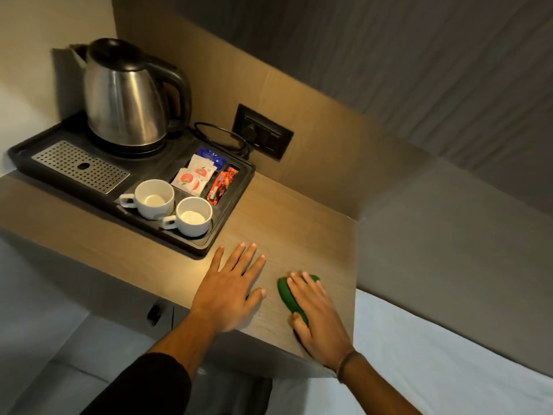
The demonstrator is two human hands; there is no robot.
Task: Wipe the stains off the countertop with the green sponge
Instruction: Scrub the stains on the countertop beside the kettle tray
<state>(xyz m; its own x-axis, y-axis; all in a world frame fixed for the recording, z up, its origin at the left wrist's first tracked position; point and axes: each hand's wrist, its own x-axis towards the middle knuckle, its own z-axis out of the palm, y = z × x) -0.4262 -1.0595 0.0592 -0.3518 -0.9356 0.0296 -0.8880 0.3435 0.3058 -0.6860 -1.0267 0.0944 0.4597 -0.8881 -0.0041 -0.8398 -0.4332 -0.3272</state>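
The wiping step appears to be in hand: the green sponge (288, 291) is pressed onto the wooden surface (293, 223) under the right hand (317, 316), near the surface's front right corner. No stains can be made out on the wood from this view, so how much of the cleaning is done cannot be judged.

The right hand's fingers (302, 281) are laid nearly flat over the top of the sponge, only lightly curled, with the thumb against the sponge's near end; the sponge is held down rather than gripped tight. The left hand (232, 290) is spread fully open, palm down on the bare surface just beside the sponge, and nothing is held in it; it seems to be used as a brace.

The next move would probably call for steady downward pressure and strokes across the open wood. Care would be needed near the black tray (209, 248), which carries the kettle (125, 97) and two white cups (155, 199), just beyond the left fingertips.
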